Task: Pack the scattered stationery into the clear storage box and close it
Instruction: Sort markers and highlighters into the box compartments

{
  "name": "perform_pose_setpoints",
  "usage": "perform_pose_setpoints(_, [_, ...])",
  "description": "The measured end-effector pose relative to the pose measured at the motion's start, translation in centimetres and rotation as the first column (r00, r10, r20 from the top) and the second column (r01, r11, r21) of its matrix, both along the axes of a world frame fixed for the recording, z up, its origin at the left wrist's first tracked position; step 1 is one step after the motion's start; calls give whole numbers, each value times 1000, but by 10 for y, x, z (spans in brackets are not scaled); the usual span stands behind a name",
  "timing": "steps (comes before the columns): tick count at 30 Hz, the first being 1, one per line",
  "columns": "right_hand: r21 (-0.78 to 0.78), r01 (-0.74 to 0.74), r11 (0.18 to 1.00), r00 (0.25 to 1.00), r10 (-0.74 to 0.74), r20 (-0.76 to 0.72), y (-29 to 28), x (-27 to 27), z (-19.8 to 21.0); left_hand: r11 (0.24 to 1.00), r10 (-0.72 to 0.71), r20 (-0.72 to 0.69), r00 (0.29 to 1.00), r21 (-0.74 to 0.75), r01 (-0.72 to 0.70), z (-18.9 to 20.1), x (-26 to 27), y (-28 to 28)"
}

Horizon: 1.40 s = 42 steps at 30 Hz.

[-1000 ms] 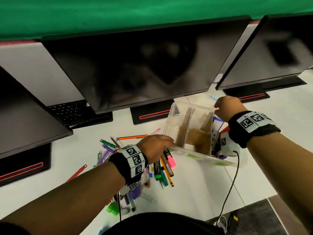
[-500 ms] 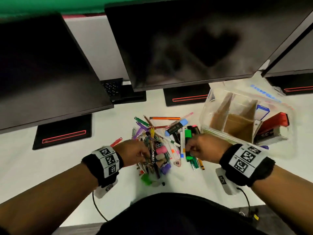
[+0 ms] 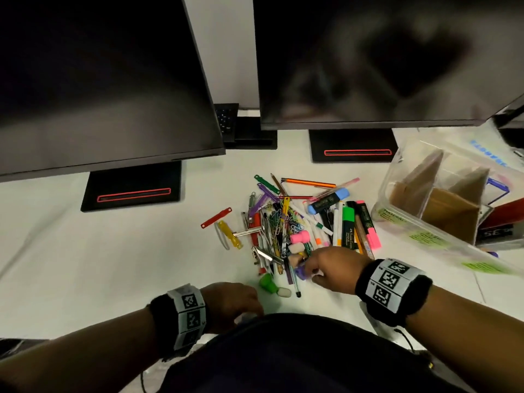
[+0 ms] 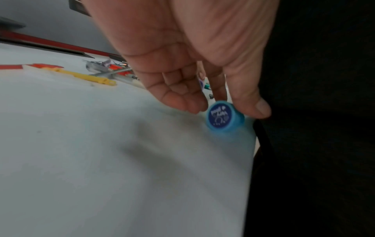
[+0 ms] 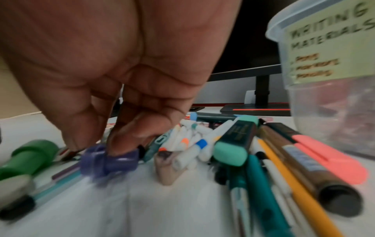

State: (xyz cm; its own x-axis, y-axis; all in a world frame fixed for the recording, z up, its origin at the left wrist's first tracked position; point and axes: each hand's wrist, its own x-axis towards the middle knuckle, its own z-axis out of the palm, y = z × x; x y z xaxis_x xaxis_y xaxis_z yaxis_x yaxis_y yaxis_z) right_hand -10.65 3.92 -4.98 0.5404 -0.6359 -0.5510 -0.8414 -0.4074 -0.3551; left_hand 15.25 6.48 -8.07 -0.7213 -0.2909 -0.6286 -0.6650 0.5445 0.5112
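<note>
Head view: both hands work at the near edge of a white desk (image 3: 113,265). The right hand (image 3: 333,272) reaches palm-down into the near end of a stationery pile (image 3: 295,222), its fingertips closed on a purple piece (image 3: 300,272). The left hand (image 3: 229,303) sits at the desk edge, against the person's dark clothing; what it holds is hidden here. Beyond and to the right of the right hand stands the clear box (image 3: 442,199), lid off, with cardboard dividers (image 3: 453,205) inside. Just left of the right hand lies a green piece (image 3: 268,282). Two dark monitors (image 3: 368,61) hang over the far side of the desk.

Left wrist view: the left hand (image 4: 194,67) has its fingers curled downward, and the thumb (image 4: 257,109) and fingertips (image 4: 186,105) pinch a small round blue cap (image 4: 222,117) with a dark printed top just above the desk (image 4: 101,144). A yellow strip (image 4: 85,77) lies beyond the fingers.

Right wrist view: the right hand (image 5: 125,64) pinches the translucent purple piece (image 5: 109,161) between thumb and a fingertip; it rests on the desk (image 5: 162,208). To the hand's right lie a green highlighter (image 5: 235,141), a pink highlighter (image 5: 324,154), a yellow pencil (image 5: 294,184) and white markers (image 5: 188,142). Beyond them stands the box (image 5: 332,96), whose label reads "WRITING MATERIALS", legible only in this view.
</note>
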Motion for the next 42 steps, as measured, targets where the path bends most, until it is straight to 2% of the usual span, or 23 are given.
perform_pose_setpoints(2, [-1, -48, 999, 999, 48, 19, 2, 7, -3, 998, -44, 74, 996, 38, 41, -1, -8, -1])
perform_pose_setpoints(5, [-22, -119, 993, 993, 119, 12, 3, 13, -9, 960, -255, 76, 964, -104, 262, -7, -15, -5])
perform_pose_setpoints(7, [-63, -119, 991, 993, 119, 7, 2, 13, -12, 961, -256, 81, 963, -88, 263, -6, -14, -5])
perform_pose_setpoints(9, [-101, -77, 992, 997, 79, 17, 1, 10, -17, 980, -188, 92, 978, -48, 193, -8, -11, -4])
perform_pose_setpoints(12, [-149, -44, 988, 998, 50, 39, 3, 3, -22, 996, -54, -64, 996, -78, 49, -10, -7, -6])
perform_pose_setpoints(16, [-177, -39, 983, 998, 48, 45, 5, 0, -23, 974, 98, -192, 976, -182, -134, -6, -10, -12])
perform_pose_setpoints(18, [-170, -33, 985, 999, 38, 27, 4, 0, -25, 960, 111, -264, 958, -221, -172, -1, -10, -17])
perform_pose_setpoints(21, [-152, -9, 988, 1000, 10, 3, 4, -2, -27, 908, 46, -337, 940, -378, -180, -3, -8, -28])
perform_pose_setpoints(25, [-144, 14, 990, 1000, -16, -14, 4, -1, -26, 885, 39, -360, 932, -421, -200, 4, -12, -39])
perform_pose_setpoints(28, [-133, 31, 991, 999, -32, -10, 4, 0, -26, 893, 29, -325, 945, -416, -171, 3, -17, -39])
perform_pose_setpoints(31, [-163, 117, 980, 992, -109, 56, 2, -3, -24, 950, 38, -79, 996, -307, -61, 4, -25, -37])
perform_pose_setpoints(32, [-179, 156, 971, 986, -142, 88, 1, -4, -23, 954, 17, -37, 999, -298, -28, 4, -28, -35])
perform_pose_setpoints(34, [-206, 185, 961, 980, -165, 111, -2, -4, -19, 954, -17, -30, 999, -300, 7, 2, -33, -33])
perform_pose_setpoints(36, [-223, 149, 963, 987, -130, 97, -4, 0, -18, 952, -27, -30, 999, -306, 17, 1, -37, -30])
perform_pose_setpoints(42, [-184, 33, 982, 991, -56, -119, -7, 19, -23, 945, 20, -64, 998, -326, -40, 4, -34, -32])
